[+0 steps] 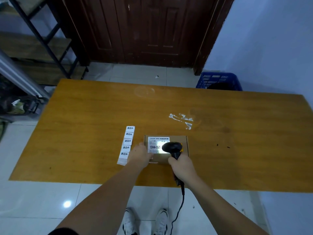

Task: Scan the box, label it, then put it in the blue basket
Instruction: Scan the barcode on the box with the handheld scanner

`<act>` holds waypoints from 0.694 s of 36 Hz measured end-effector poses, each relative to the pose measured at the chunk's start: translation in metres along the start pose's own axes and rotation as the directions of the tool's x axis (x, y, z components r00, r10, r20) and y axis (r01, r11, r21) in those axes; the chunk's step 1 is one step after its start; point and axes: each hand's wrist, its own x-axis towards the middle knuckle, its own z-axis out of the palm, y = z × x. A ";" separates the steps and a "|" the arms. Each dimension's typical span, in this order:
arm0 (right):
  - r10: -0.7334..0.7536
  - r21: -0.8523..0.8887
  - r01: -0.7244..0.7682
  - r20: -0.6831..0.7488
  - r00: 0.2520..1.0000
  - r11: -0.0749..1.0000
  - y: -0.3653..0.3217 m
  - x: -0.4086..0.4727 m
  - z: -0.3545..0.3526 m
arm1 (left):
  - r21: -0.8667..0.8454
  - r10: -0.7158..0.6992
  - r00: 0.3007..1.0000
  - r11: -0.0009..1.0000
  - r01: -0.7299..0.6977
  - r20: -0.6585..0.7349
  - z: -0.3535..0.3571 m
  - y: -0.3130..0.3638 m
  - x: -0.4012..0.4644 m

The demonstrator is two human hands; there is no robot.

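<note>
You are steadying the box (165,148) with left hand (141,156) fingers flat, right hand (182,167) gripping the scanner (172,147); labels (126,145) and basket (219,81) are waiting.

Both arms outstretched, left hand (140,154) flat, right hand (183,167) fist-clenched.

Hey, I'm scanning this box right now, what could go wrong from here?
1. The scanner throws a bright glare on the box label, so the read may fail; tilting it might help.
2. The left hand rests right beside the sticker strip and could nudge or crumple it.
3. The blue basket sits on the floor past the table's far edge, so the box could drop short, and the scanner's cable may snag.
</note>
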 end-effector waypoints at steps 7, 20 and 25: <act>-0.002 0.020 0.002 -0.005 1.000 1.000 -0.003 -0.004 0.003 | -0.020 -0.032 0.999 0.999 0.033 0.013 -0.002 0.002 -0.001; -0.023 0.008 0.023 0.004 1.000 1.000 -0.007 -0.006 0.003 | -0.034 -0.036 0.999 0.999 0.036 0.014 -0.005 0.003 -0.004; -0.010 0.020 0.010 0.009 1.000 1.000 -0.004 -0.007 0.003 | -0.034 -0.042 0.999 0.999 0.043 0.016 -0.007 0.004 -0.006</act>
